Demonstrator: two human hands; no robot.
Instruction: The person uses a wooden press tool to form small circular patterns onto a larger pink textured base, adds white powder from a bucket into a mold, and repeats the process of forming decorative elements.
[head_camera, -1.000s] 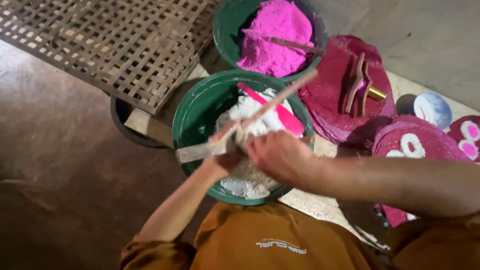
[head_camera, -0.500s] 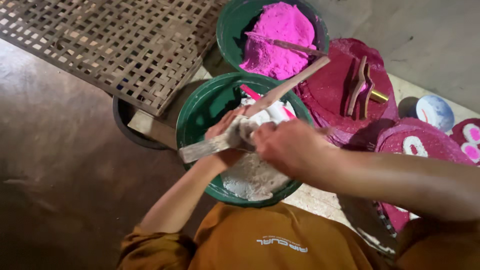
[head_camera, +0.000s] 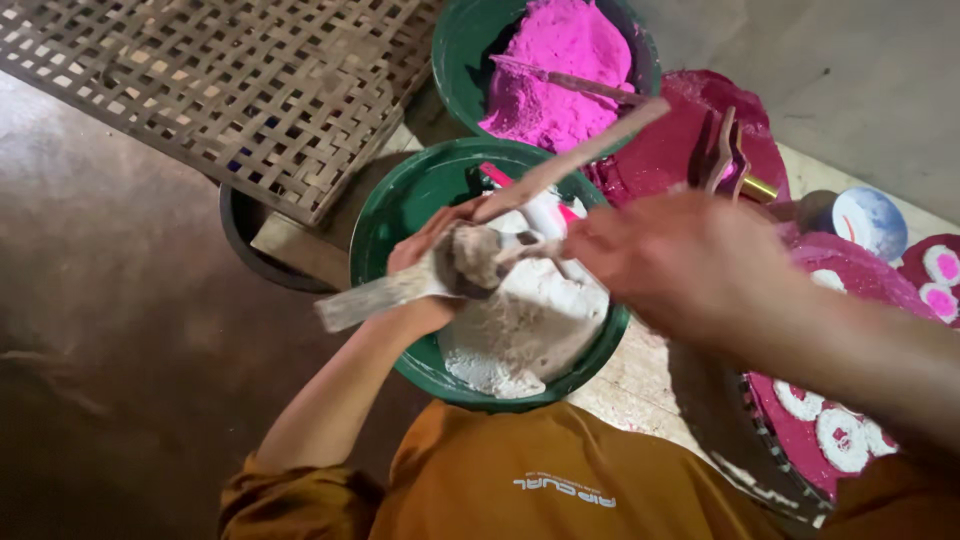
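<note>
2 hands: both up over the green bowl (head_camera: 400, 215) of white powder (head_camera: 530, 320), working close together.
Left hand (head_camera: 430, 262): closed around a long wooden stick (head_camera: 560, 165), gripping it near its lower part, with a lump of white paste (head_camera: 478, 255) caked on the stick right at the fingers.
Right hand (head_camera: 690, 262): blurred, just to the right of the lump, touching or nearly touching it; cannot tell whether it grips anything or hangs loose.
Stick: tilted, low end at the left over the bowl's rim, high end up right over the pink mat (head_camera: 665, 150).
White powder: heaped in the right half of the green bowl, directly under both hands, with a pink scraper (head_camera: 497, 176) poking out behind.
Second bowl (head_camera: 470, 50): just beyond the first, filled with bright pink powder (head_camera: 560, 70), a thin stick lying across it.
Woven lattice panel (head_camera: 220, 90): upper left, lying over a dark pot (head_camera: 250, 245).
Right side: a pink tray with white discs (head_camera: 840, 435) sits near the elbow, and 1 small blue-white bowl (head_camera: 868, 220) further back.
Shirt (head_camera: 540, 480): orange, bottom of view.
</note>
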